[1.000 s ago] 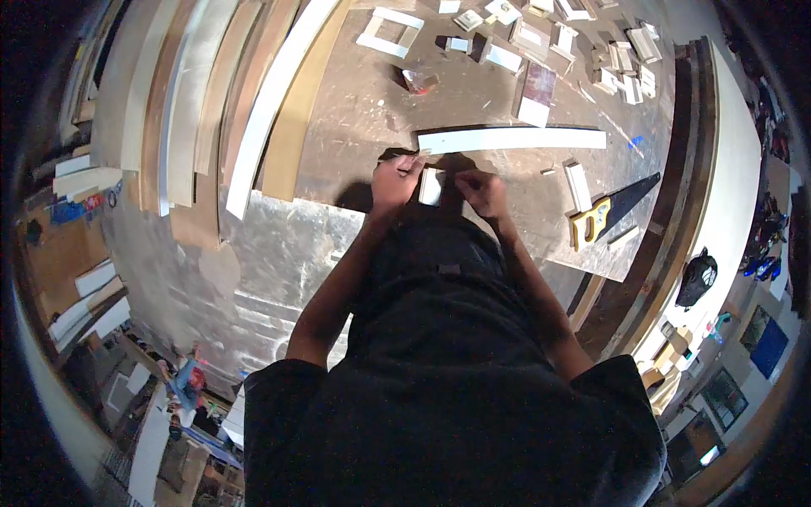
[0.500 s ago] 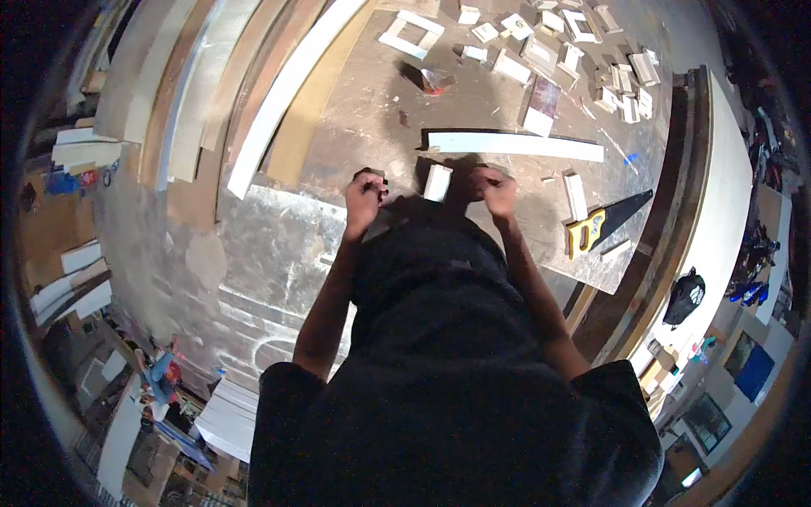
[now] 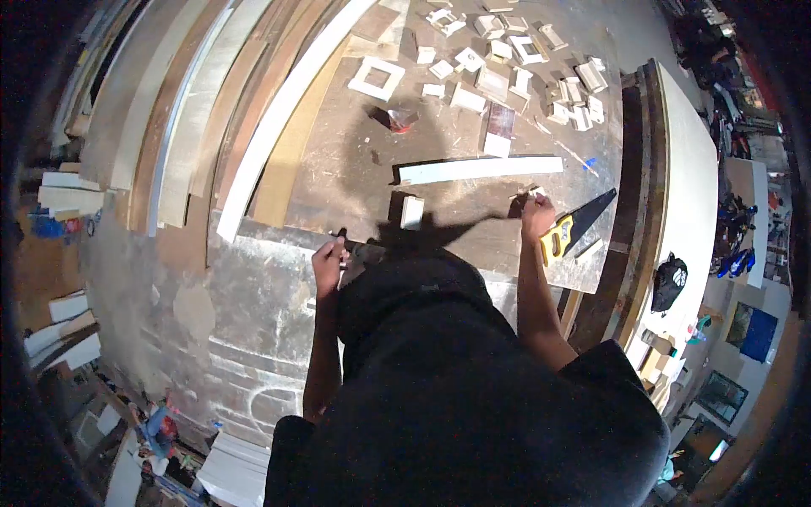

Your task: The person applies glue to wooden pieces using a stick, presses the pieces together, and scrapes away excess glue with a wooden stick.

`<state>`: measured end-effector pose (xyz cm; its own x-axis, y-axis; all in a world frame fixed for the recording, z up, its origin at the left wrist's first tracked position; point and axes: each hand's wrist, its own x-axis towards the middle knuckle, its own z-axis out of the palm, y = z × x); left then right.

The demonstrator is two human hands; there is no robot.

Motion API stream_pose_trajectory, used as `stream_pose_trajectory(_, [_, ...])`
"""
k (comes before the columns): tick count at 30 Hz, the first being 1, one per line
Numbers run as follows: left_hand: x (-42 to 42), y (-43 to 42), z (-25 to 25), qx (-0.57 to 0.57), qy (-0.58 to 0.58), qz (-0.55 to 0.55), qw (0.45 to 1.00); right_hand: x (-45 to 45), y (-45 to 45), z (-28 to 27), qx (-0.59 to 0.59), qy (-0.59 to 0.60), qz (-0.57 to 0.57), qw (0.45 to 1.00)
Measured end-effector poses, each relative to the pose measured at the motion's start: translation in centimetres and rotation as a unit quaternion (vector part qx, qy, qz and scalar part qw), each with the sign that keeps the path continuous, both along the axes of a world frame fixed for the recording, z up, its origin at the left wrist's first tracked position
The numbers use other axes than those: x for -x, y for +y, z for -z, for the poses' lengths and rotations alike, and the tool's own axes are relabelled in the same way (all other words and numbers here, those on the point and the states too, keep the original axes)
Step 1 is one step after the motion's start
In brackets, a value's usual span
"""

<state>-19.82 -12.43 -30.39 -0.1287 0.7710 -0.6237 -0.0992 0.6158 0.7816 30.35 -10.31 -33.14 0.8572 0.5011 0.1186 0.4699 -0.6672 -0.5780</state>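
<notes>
My left hand [image 3: 329, 264] is at the table's near edge, its fingers closed round something small that I cannot make out. Farther right, my right hand [image 3: 538, 218] has its fingers pinched together over a small pale wood piece [image 3: 534, 193], mostly hidden under them. Just beside that hand lies a handsaw [image 3: 555, 242] with a yellow and black handle. Between my hands a small white-topped block [image 3: 412, 213] rests on the tabletop [image 3: 338, 186]. Beyond the block lies a long white strip [image 3: 481, 170].
Long boards [image 3: 283, 110] lie along the left. A square wooden frame [image 3: 376, 79], a red-marked object [image 3: 401, 121] and several small wood assemblies [image 3: 492, 83] are at the far side. A black cap-like item [image 3: 670, 283] lies on the pale board [image 3: 688, 186] at right.
My right hand has moved right, from beside the white-topped block to the wood piece near the saw. My left hand has drawn back toward the near left. The camera view has shifted.
</notes>
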Motion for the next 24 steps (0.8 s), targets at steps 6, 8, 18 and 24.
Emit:
stream_pose_trajectory(6, [1.9, -2.7, 4.5, -0.040, -0.003, -0.014, 0.999, 4.6, -0.4, -1.5, 0.080, -0.054, -0.067, 0.993])
stream_pose_trajectory(8, [2.6, -2.3, 6.3, -0.071, -0.015, 0.017, 0.997, 4.3, 0.0, -0.4, 0.056, -0.026, -0.053, 0.997])
stream_pose_trajectory(18, [-3.9, 5.8, -6.9, -0.140, 0.015, 0.151, 0.978, 8.4, 2.3, -11.2, -0.238, 0.539, -0.185, 0.786])
stream_pose_trajectory(24, [-10.7, 8.4, -17.4, -0.292, -0.138, 0.297, 0.899, 14.4, 2.1, -22.0, -0.254, 0.638, -0.334, 0.646])
